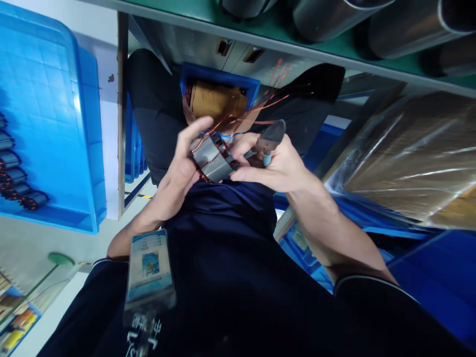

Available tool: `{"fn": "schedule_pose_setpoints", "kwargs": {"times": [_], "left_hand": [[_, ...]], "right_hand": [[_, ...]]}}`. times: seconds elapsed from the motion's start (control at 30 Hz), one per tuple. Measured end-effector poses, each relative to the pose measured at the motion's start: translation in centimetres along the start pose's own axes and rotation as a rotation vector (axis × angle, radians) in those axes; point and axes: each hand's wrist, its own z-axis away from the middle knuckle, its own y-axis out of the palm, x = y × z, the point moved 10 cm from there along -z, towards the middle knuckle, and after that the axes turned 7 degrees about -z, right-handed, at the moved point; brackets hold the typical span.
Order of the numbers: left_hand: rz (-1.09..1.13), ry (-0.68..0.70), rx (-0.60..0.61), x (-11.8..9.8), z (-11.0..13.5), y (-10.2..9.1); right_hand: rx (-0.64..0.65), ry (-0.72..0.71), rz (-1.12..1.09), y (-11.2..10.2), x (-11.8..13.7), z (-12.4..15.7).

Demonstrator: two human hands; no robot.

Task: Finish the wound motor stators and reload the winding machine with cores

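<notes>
A grey motor stator (213, 161) with copper windings sits between my hands, in front of my chest. My left hand (182, 168) is closed around its left side, thumb stretched over the top. My right hand (275, 166) grips cutting pliers (269, 139) with grey and blue handles, and its fingers also press on the stator's right side. Thin copper wire leads (260, 106) fan out from the stator, up and to the right.
A blue bin (219, 82) holding brown material stands on the floor between my knees. A blue tray (48, 129) at left holds several wound stators (17, 173). A green shelf (334, 49) carries metal cylinders; plastic-wrapped sheets (412, 158) lie at right. A badge (148, 267) hangs on my chest.
</notes>
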Motion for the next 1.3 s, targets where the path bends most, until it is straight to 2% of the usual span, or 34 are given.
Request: {"fn": "schedule_pose_setpoints", "kwargs": {"times": [0.03, 0.1, 0.27, 0.37, 0.47, 0.57, 0.7, 0.83, 0.93, 1.07, 1.3], "left_hand": [[0.128, -0.115, 0.04, 0.8, 0.1, 0.6], [0.265, -0.219, 0.042, 1.1, 0.1, 1.2], [0.352, -0.194, -0.094, 0.9, -0.6, 1.4], [0.397, -0.163, -0.213, 1.2, -0.4, 0.9], [0.337, -0.053, -0.258, 0.4, -0.2, 0.5], [0.167, 0.07, -0.248, -0.9, 0.1, 0.3], [-0.025, 0.07, -0.193, -1.3, 0.6, 0.6], [-0.175, 0.094, -0.242, -2.0, 1.0, 0.1], [-0.148, 0.112, -0.194, -2.2, 0.9, 0.6], [-0.158, 0.146, -0.174, -2.5, 0.9, 1.0], [-0.14, 0.063, -0.19, -1.4, 1.1, 1.4]], "right_hand": [[0.018, -0.036, 0.02, 0.1, 0.7, 0.1], [0.032, -0.088, 0.063, 0.4, 2.1, 0.1], [-0.032, -0.146, 0.274, 1.7, 5.8, 0.6], [-0.081, -0.108, 0.451, 2.1, 7.1, 1.8], [-0.102, -0.038, 0.605, 1.8, 7.3, 3.4], [-0.09, 0.003, 0.701, 1.7, 7.2, 4.4], [-0.103, -0.01, 0.787, 2.0, 7.9, 4.5], [-0.09, -0.021, 0.788, 2.6, 8.8, 4.2], [-0.099, -0.026, 0.788, 2.7, 9.2, 4.4], [-0.131, 0.0, 0.78, 1.9, 8.3, 4.9], [-0.134, -0.05, 0.684, 1.7, 6.8, 4.4]]}}
